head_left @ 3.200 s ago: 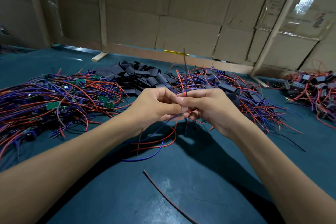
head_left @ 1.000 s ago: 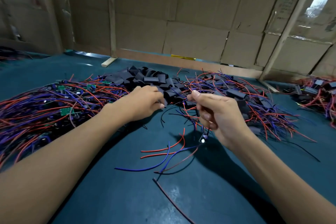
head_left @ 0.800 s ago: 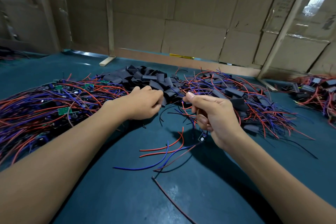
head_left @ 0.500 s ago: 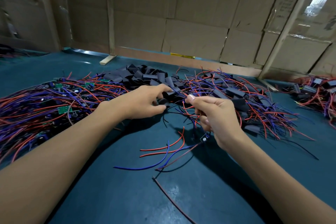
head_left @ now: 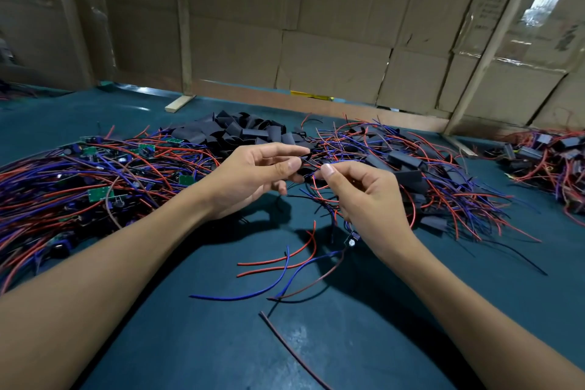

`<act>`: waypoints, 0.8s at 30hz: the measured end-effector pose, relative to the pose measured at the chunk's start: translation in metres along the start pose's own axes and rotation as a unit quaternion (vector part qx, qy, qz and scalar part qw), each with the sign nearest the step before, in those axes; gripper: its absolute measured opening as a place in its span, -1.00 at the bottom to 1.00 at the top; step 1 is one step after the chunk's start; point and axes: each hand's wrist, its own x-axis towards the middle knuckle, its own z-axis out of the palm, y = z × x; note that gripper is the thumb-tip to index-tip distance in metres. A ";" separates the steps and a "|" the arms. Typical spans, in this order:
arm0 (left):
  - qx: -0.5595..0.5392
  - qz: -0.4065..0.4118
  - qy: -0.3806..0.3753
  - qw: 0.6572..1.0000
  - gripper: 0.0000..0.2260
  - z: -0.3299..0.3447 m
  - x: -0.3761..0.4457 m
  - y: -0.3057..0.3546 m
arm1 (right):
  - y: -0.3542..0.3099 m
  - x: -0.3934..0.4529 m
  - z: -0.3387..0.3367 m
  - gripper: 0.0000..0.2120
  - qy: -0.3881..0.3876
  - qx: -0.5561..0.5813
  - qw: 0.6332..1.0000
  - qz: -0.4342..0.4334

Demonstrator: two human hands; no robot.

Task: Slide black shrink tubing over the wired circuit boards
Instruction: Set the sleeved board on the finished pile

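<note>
Wide teal bench (head_left: 196, 342) fills the view, backed by a cardboard wall (head_left: 332, 25). On the left sprawls a big heap of unsleeved wired boards (head_left: 95, 180), red and blue leads fanning out, small green boards showing through. At the back sits the pile of black shrink tubing (head_left: 240, 131), flat cut sleeves stacked loose, and to its right a heap of sleeved boards (head_left: 408, 174), with another such heap (head_left: 544, 158) at the far right edge. Both forearms reach in from the bottom corners and meet over the middle of the bench. The left hand (head_left: 253, 174) is turned palm inward, thumb and forefinger pinching one black sleeve (head_left: 305, 159), the other fingers loosely curled beneath. The right hand (head_left: 364, 190) is raised just beside it, its fingers curled around thin wires, thumb tip almost touching the sleeve. From under that hand dangles a small circuit board (head_left: 351, 241), its red and blue wires (head_left: 285, 263) trailing down onto the bench. Nearer the viewer lies one loose dark-red wire (head_left: 285, 345), alone on the bench.
</note>
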 end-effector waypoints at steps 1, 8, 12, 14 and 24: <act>-0.002 0.002 0.000 1.000 -0.70 0.001 0.000 0.000 | 0.001 0.000 0.001 -0.82 0.005 -0.002 1.000 -0.003; -0.006 0.011 0.020 1.000 -0.66 0.005 -0.002 0.005 | 0.001 -0.001 0.001 -0.83 0.017 0.028 0.999 -0.028; -0.007 0.001 0.014 1.000 -0.66 0.007 -0.003 0.005 | 0.004 -0.001 0.003 -0.86 0.022 -0.001 0.999 -0.026; -0.011 -0.001 0.009 1.000 -0.66 0.008 -0.003 0.006 | 0.005 0.000 0.002 -0.87 0.027 -0.015 0.999 -0.028; -0.068 -0.007 0.044 0.997 -0.65 0.008 0.001 0.007 | 0.008 0.003 0.001 -0.88 0.029 -0.062 0.996 -0.051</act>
